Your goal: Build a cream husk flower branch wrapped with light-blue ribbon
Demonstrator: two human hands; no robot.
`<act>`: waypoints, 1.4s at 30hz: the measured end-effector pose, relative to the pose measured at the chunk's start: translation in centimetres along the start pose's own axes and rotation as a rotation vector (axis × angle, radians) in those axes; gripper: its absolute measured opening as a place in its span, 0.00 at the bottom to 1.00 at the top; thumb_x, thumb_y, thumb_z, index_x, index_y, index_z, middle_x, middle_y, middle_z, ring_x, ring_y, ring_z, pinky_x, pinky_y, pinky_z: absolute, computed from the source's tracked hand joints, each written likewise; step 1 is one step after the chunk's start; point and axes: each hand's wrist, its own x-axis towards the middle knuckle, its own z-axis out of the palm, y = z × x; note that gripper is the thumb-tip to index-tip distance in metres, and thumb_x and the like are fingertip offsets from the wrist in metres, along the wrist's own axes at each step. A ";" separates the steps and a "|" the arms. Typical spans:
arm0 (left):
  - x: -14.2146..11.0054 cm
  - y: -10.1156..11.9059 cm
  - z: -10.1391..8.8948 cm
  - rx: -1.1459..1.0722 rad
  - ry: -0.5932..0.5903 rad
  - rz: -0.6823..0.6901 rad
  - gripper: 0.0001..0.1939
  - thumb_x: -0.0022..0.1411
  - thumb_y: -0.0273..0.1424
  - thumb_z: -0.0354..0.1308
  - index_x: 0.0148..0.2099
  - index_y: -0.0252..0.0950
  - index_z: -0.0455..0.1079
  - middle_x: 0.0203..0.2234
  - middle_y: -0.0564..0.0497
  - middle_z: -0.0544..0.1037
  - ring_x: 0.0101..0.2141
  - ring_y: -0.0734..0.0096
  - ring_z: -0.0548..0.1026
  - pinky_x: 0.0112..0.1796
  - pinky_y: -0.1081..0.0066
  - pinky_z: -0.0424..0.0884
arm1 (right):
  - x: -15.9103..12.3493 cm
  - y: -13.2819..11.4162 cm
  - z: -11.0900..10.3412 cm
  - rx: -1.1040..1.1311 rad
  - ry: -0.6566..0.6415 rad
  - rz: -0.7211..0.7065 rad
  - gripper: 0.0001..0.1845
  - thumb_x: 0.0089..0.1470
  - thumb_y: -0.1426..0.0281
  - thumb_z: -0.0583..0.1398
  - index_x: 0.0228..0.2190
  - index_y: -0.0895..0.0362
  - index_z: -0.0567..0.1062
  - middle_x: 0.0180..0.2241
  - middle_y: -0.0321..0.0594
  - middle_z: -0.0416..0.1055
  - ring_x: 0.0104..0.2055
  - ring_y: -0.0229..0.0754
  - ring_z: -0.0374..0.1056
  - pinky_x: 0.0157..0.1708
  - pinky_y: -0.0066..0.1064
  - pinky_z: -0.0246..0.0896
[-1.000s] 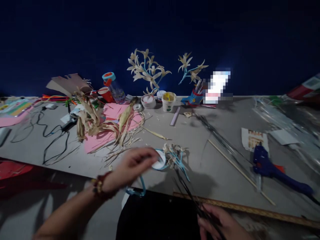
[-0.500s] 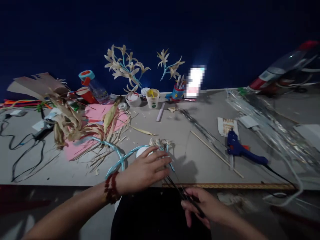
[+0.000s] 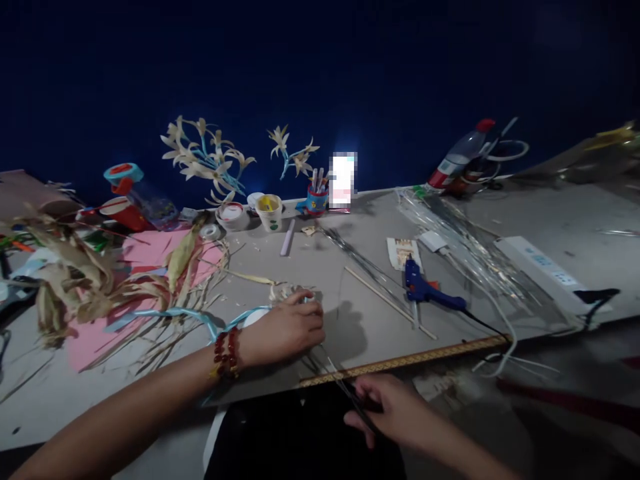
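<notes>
My left hand (image 3: 287, 327) is low over the table with its fingers curled together; what they close on is hidden. Pale shredded corn husk (image 3: 285, 293) shows just behind the fingers. A light-blue wrapped stem (image 3: 187, 312) runs from the left to this hand, and part of a white round thing (image 3: 254, 317) shows beside it. In front of the table edge, my right hand (image 3: 385, 407) is closed around dark-handled scissors (image 3: 354, 397). Their thin blades point up and left toward my left hand.
Dried corn husks (image 3: 100, 280) lie over pink paper (image 3: 83, 340) at left. Husk flowers (image 3: 210, 157) stand behind cups (image 3: 270, 215). A wooden stick (image 3: 390, 302), wires (image 3: 357, 257) and a blue glue gun (image 3: 430, 293) lie at right. A bottle (image 3: 460, 157) leans beyond a clear plastic bundle (image 3: 460, 233).
The view has swung to the right, so things on the table sit farther left. My left fingers, stretched out before, are now curled in. My right hand still holds the scissors.
</notes>
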 end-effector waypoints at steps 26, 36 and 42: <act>-1.3 -0.6 -7.9 -0.472 0.186 -0.261 0.06 0.67 0.30 0.58 0.42 0.36 0.76 0.35 0.45 0.81 0.41 0.63 0.76 0.48 0.65 0.67 | 3.1 -6.4 -9.4 -0.918 0.378 -0.162 0.13 0.46 0.73 0.65 0.37 0.56 0.77 0.41 0.46 0.79 0.42 0.54 0.77 0.32 0.32 0.60; 0.7 0.1 -8.2 0.019 0.026 -0.125 0.09 0.67 0.22 0.53 0.37 0.37 0.74 0.31 0.47 0.80 0.42 0.59 0.73 0.55 0.56 0.62 | 0.9 -10.1 -9.5 0.247 0.105 -0.457 0.16 0.57 0.55 0.59 0.34 0.56 0.72 0.27 0.35 0.71 0.23 0.35 0.65 0.21 0.24 0.58; 1.6 1.0 -8.1 0.294 0.015 -0.080 0.10 0.65 0.20 0.55 0.33 0.35 0.73 0.27 0.47 0.79 0.40 0.59 0.74 0.60 0.49 0.59 | 0.6 -11.8 -7.8 -0.277 0.414 -0.531 0.05 0.55 0.67 0.62 0.29 0.54 0.71 0.25 0.34 0.72 0.26 0.37 0.65 0.25 0.28 0.53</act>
